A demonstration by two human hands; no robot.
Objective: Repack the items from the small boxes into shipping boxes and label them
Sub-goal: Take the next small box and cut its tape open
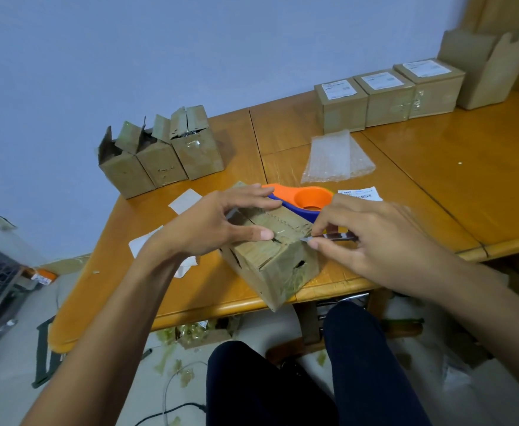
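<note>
Seam-cutting looks to be the step in hand: the tape-wrapped brown cardboard box (276, 262) lies under both hands. The left hand (209, 222) rests on the box's top, fingers straight, steadying it. The right hand (375, 241) pinches a slim metal-bladed knife (328, 237), its tip at the box's top seam. Next, I judge, the blade should run shallow along that seam, clear of the left thumb.
</note>
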